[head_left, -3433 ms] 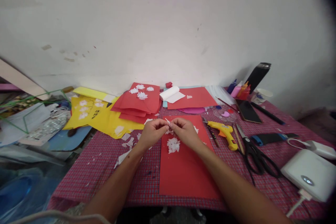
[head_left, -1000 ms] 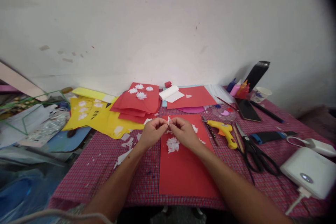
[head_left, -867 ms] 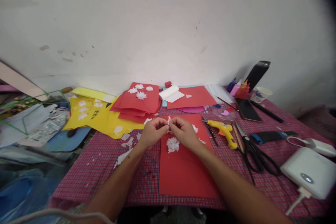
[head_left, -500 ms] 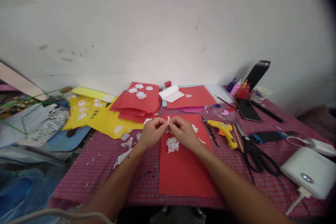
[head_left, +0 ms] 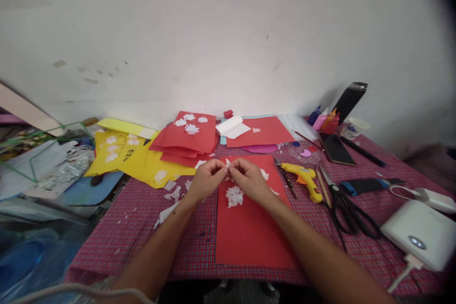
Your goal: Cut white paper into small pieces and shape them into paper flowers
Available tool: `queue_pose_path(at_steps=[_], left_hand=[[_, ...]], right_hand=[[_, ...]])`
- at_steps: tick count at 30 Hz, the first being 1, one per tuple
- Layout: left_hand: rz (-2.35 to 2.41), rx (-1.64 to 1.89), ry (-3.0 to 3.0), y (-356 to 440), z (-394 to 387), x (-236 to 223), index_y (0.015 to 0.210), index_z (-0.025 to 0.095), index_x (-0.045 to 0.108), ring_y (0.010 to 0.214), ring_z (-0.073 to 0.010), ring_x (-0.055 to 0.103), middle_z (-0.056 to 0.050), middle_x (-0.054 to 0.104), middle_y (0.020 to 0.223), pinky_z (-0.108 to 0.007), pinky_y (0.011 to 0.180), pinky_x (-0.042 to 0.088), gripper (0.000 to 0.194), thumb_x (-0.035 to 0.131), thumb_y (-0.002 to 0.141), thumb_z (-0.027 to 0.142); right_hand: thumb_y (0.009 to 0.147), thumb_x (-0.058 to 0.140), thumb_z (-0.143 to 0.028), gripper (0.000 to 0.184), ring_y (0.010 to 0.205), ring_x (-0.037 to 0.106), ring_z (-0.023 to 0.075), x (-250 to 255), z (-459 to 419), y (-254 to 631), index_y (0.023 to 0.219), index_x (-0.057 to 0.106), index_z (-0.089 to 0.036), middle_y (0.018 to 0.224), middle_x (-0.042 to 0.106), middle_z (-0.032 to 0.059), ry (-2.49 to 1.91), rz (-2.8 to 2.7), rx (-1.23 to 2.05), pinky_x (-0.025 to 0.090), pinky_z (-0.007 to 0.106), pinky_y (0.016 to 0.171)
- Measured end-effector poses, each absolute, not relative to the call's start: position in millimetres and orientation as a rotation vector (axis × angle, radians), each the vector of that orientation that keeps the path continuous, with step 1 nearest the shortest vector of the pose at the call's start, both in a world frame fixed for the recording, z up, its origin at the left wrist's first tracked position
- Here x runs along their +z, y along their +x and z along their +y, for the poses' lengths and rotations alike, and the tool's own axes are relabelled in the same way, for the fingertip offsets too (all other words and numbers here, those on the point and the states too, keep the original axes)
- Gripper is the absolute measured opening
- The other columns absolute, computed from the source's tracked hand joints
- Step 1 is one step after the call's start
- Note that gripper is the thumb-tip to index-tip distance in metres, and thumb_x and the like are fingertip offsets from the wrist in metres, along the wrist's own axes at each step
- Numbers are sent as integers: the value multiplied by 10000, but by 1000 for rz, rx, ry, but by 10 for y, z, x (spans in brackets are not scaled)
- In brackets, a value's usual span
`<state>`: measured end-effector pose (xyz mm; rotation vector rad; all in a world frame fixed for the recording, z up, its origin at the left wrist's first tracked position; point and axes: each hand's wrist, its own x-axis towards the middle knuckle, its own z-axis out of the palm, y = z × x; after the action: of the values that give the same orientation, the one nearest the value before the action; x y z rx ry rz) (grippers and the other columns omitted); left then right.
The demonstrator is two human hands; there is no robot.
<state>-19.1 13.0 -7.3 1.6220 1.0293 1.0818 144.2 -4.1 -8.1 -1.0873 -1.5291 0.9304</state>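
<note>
Between the fingertips of my left hand [head_left: 209, 178] and my right hand [head_left: 250, 179] is a small white paper piece [head_left: 228, 163]. Both hands pinch it, and the fingers cover most of it. They are above a red sheet of paper [head_left: 254, 237] lying on the table. A crumpled white paper flower [head_left: 234, 196] rests on this sheet just below my fingers. Another white flower [head_left: 264, 174] shows partly behind my right hand. White paper scraps [head_left: 173, 194] are scattered left of my left hand.
To the right lie a yellow glue gun [head_left: 301, 173], black scissors [head_left: 351, 211], a blue-and-black cutter [head_left: 366, 186] and a white power device [head_left: 420, 232]. Red papers [head_left: 178, 140] bearing white flowers, a white paper roll [head_left: 230, 125] and a black flask [head_left: 351, 99] stand or lie behind.
My hands stay in nearly the same place. The white paper between the fingertips sits slightly lower and shows a little less.
</note>
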Motion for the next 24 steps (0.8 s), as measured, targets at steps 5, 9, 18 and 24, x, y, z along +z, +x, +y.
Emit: queue_pose_path(at_steps=[5, 9, 18, 24], left_hand=[[943, 1129, 1578, -177, 138, -82, 841, 176, 530, 666, -100, 548, 20, 574, 733, -217, 641, 431, 71, 594, 825, 204], [918, 1141, 1606, -175, 127, -62, 870, 183, 503, 660, -92, 523, 30, 539, 746, -208, 624, 407, 84, 579, 836, 194], [904, 1147, 1669, -177, 73, -24, 925, 193, 499, 698, -102, 499, 20, 515, 796, -223, 664, 410, 77, 529, 854, 187], [973, 1160, 1792, -186, 47, -8, 909, 191, 517, 681, -107, 473, 13, 508, 783, -223, 633, 386, 39, 516, 882, 219]], right_hand=[[851, 542, -258, 129, 564, 465, 108, -98, -30, 1439, 742, 543, -191, 650, 550, -39, -1095, -1540, 996, 371, 223, 526], [843, 563, -260, 99, 574, 469, 105, -102, -36, 1439, 777, 544, -190, 682, 561, -36, -1053, -1510, 1053, 373, 222, 532], [830, 593, -269, 97, 596, 462, 106, -126, -36, 1430, 795, 553, -188, 699, 543, -28, -1032, -1508, 1076, 370, 218, 542], [824, 585, -270, 98, 581, 453, 106, -148, -26, 1433, 781, 547, -191, 679, 530, -39, -1038, -1536, 1049, 370, 220, 542]])
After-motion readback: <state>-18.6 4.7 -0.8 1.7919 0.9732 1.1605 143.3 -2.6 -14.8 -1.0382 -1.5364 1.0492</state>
